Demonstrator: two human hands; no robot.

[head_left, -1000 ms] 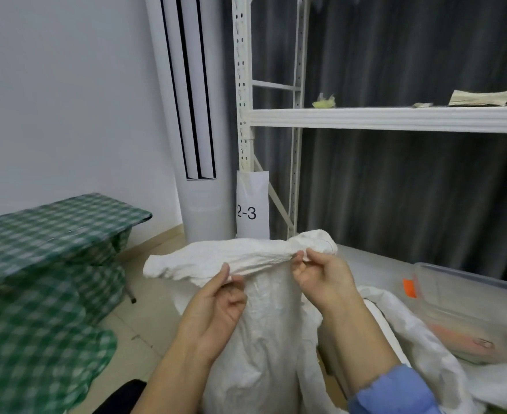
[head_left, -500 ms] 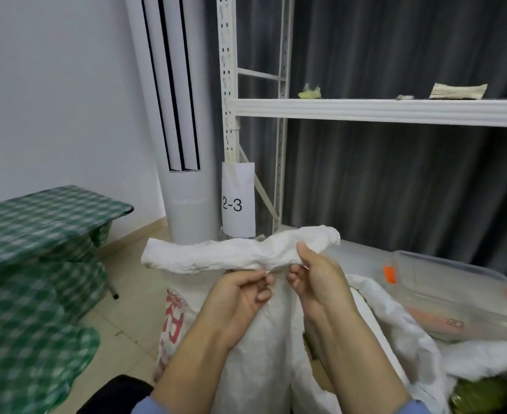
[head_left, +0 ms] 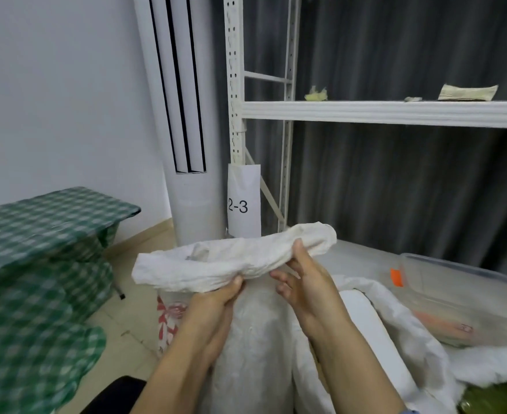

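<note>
A white woven sack (head_left: 255,333) stands upright in front of me, its top rolled into a thick rim (head_left: 234,259) that gapes slightly open at the left. My left hand (head_left: 216,303) grips the rolled rim from below near its middle. My right hand (head_left: 303,282) holds the rim's right part, thumb up along the fabric and the other fingers spread underneath. Red print shows low on the sack's left side.
A green checked cloth covers a table (head_left: 43,216) at the left. A white standing air conditioner (head_left: 186,144) and a white metal rack (head_left: 366,113) with a "2-3" label (head_left: 243,204) stand behind. A clear plastic bin (head_left: 461,294) and another white sack (head_left: 395,324) lie at the right.
The rim's mouth has opened a little at the left. My left hand slid under the roll, and my right hand's fingers spread apart beneath it.
</note>
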